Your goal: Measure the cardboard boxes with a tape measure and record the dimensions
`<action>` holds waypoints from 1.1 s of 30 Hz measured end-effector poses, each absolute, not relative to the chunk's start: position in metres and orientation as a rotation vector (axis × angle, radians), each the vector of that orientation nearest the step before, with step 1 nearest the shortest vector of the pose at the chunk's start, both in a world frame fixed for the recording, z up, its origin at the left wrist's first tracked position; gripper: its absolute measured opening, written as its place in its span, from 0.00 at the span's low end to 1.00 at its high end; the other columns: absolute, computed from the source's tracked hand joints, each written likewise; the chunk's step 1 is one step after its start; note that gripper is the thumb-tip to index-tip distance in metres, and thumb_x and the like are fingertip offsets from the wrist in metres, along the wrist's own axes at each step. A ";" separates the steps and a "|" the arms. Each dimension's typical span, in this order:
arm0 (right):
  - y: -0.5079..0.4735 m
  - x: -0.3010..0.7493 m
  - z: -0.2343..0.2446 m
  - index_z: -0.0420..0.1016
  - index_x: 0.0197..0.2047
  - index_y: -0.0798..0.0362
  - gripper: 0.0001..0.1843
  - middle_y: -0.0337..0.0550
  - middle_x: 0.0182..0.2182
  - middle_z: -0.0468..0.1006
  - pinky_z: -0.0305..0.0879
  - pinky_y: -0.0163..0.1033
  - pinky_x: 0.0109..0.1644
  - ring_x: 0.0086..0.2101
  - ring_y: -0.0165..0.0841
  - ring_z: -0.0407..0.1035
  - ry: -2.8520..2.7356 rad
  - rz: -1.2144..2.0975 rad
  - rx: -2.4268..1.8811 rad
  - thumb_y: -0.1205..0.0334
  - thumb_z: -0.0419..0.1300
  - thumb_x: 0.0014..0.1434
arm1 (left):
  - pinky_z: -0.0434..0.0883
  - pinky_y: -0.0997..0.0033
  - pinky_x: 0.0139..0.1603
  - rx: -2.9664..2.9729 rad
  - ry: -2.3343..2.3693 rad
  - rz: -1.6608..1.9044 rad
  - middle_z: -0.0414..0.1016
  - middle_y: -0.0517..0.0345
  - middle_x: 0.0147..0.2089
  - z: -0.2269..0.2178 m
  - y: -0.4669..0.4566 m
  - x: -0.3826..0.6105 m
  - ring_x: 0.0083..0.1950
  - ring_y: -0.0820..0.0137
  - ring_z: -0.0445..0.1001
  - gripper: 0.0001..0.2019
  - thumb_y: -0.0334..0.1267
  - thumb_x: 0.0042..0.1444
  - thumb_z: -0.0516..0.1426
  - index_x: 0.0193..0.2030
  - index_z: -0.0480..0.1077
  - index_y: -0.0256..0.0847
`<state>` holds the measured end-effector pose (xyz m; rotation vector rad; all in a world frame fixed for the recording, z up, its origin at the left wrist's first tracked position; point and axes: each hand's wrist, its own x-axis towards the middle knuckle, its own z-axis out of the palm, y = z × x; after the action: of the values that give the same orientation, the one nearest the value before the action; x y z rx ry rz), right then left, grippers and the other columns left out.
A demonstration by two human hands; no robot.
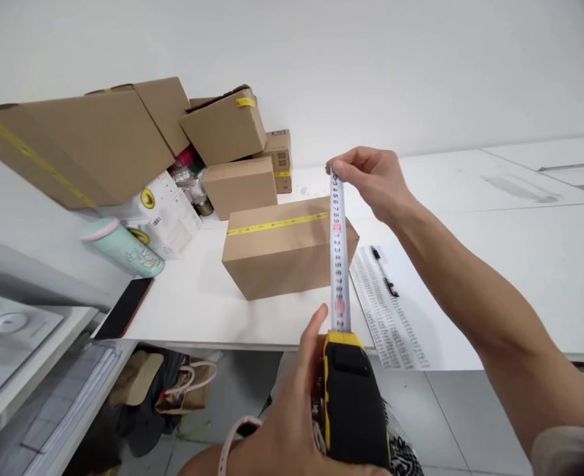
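One tape measure (354, 403) is held stretched between two hands, its case gripped on the near side of the worktop (514, 277), its white blade (338, 258) run out across the right end of a taped carton (282, 277). The case is grasped by the left hand (292, 410), with one finger raised along its side; how the other fingers are curled underneath cannot be told. The blade's far end is pinched between thumb and fingers of the right hand (371, 178), above the worktop beyond the carton. Should that pinch be loosened, the blade would probably be snapped back by a spring, and the finger near the case's mouth could be struck. If the blade were twisted or bowed, its figures might be misread. Whether the carton is touched by it cannot be judged. Beside the carton, a printed sheet (395, 347) bearing small black pieces (391, 287) seems to be left jutting past the front edge; it could be caught by the right forearm. Farther out, a tilted carton (227, 129) is stacked behind, and might be toppled if knocked.
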<state>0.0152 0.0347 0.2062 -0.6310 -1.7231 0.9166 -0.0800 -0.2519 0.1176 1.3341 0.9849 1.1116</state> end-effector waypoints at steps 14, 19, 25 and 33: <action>0.014 0.143 0.108 0.75 0.35 0.50 0.12 0.44 0.31 0.80 0.62 0.44 0.38 0.33 0.38 0.71 -1.964 0.478 -1.434 0.51 0.57 0.62 | 0.70 0.33 0.55 2.387 2.258 1.030 0.71 0.50 0.65 0.210 -0.145 -0.179 0.57 0.35 0.73 0.48 0.60 0.46 0.62 0.74 0.56 0.46; 0.047 0.147 0.039 0.71 0.47 0.52 0.22 0.48 0.34 0.80 0.57 0.42 0.36 0.33 0.41 0.70 -2.206 0.502 -1.813 0.43 0.57 0.60 | 0.69 0.29 0.54 2.570 2.372 0.736 0.79 0.43 0.55 0.198 -0.080 -0.220 0.51 0.34 0.77 0.45 0.59 0.44 0.65 0.69 0.66 0.44; 0.057 0.147 0.027 0.75 0.51 0.53 0.19 0.43 0.27 0.78 0.62 0.43 0.38 0.30 0.38 0.70 -2.230 0.843 -1.401 0.63 0.55 0.56 | 0.69 0.26 0.51 2.400 2.532 0.468 0.76 0.39 0.59 0.192 -0.062 -0.223 0.52 0.34 0.76 0.39 0.60 0.50 0.61 0.65 0.70 0.39; 0.067 0.185 0.041 0.77 0.51 0.50 0.24 0.49 0.49 0.83 0.69 0.49 0.58 0.51 0.40 0.76 -1.279 1.565 -0.831 0.58 0.67 0.49 | 0.70 0.47 0.62 3.003 1.322 1.124 0.75 0.36 0.58 0.143 -0.110 -0.085 0.62 0.48 0.72 0.26 0.37 0.57 0.62 0.61 0.68 0.29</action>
<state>0.1849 0.0669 0.0407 -0.8308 -1.2785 1.5647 -0.0846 -0.1098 0.1430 3.0026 1.3224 1.1244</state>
